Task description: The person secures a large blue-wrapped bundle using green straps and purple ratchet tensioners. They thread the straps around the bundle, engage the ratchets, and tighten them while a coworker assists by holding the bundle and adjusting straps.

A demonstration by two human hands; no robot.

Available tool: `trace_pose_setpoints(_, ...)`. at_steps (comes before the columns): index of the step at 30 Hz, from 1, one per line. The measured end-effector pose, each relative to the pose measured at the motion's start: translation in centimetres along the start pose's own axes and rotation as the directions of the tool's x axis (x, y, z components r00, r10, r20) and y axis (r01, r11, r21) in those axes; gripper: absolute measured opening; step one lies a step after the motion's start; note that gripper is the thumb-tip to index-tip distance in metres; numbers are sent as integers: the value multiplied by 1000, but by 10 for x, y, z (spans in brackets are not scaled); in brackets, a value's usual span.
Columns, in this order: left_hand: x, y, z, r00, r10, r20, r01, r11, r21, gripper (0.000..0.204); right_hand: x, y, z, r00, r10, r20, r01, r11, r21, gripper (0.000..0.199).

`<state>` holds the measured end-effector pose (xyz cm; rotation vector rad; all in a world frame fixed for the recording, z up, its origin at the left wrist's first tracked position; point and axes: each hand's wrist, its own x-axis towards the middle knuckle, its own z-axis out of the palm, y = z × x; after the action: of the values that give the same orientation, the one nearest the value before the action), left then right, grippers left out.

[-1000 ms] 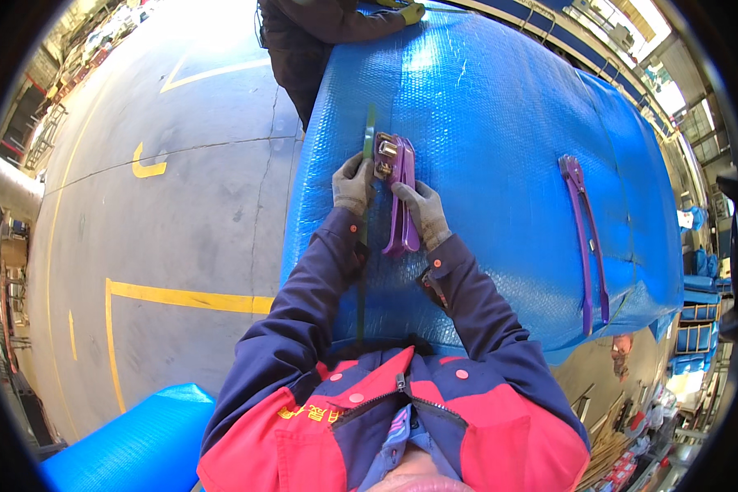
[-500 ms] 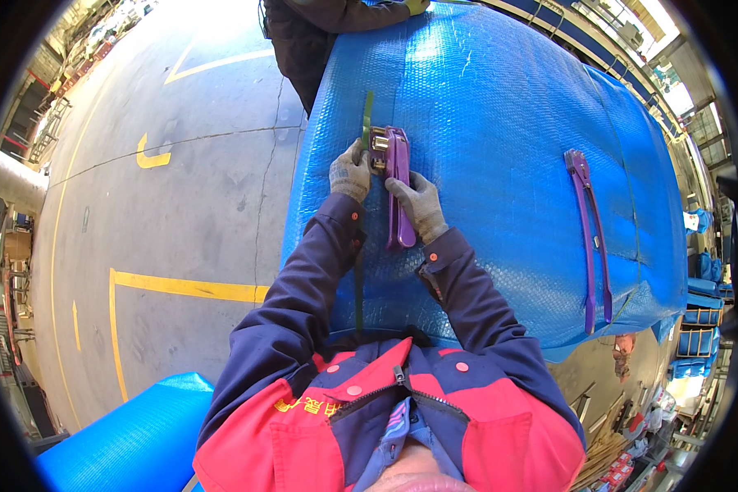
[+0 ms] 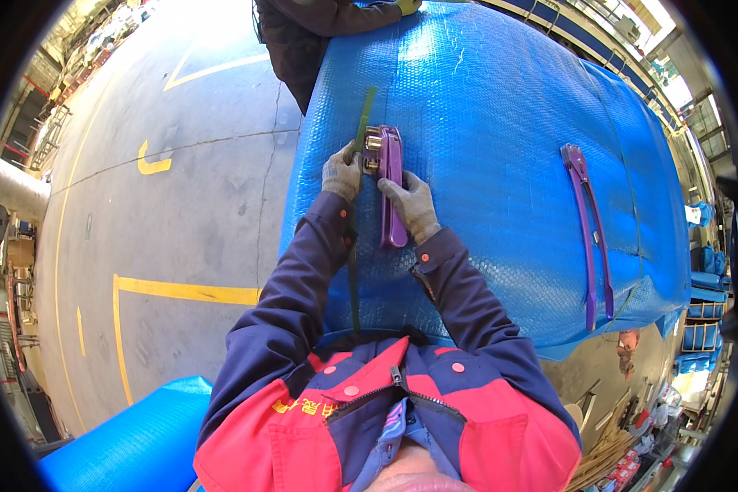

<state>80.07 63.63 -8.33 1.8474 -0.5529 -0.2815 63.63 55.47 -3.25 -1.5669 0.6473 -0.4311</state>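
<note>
A purple strapping tensioner (image 3: 392, 156) with a metal head rests upon a large load wrapped in blue bubble sheeting (image 3: 500, 156). My right hand (image 3: 412, 207), in a grey glove, is closed around its handle. At the metal head, my gloved left hand (image 3: 342, 172) pinches a green strap (image 3: 367, 113). The strap's end sticks up past my fingers, and its lower part runs down the load toward me. My left fingertips are partly hidden beside the tool. Farther right on the load lies a long-handled purple strapping sealer (image 3: 584, 205), touched by neither hand.
Another person (image 3: 303, 37) leans on the load's far left edge, a yellow-green glove on it. Grey floor with yellow lines (image 3: 189, 289) spreads at left. A blue roll (image 3: 131, 439) lies at lower left. Assorted goods (image 3: 631, 459) crowd the lower right.
The tensioner and both my hands have shifted slightly left. The strap's upper end now leans more to the right. My hold on both stays the same.
</note>
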Motion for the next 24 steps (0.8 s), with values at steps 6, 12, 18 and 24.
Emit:
trace_pose_setpoints(6, 3, 3, -6, 995, 48, 85, -50, 998, 24, 37, 4, 8, 1, 1000, -23, -11, 22, 997, -78, 48)
trace_pose_setpoints(12, -4, 3, -13, 973, 37, 229, -88, 972, 218, 40, 12, 11, 1, 999, -11, -30, 9, 998, -63, 49)
trace_pose_setpoints(18, -39, 11, 2, 981, -3, 193, -43, 971, 234, 58, 10, 10, 2, 999, 5, -54, -9, 997, -75, 51)
trace_pose_setpoints(24, -58, 13, 19, 987, -128, 97, 104, 968, 227, 58, 18, 11, 5, 997, 65, -52, -70, 994, -83, 55)
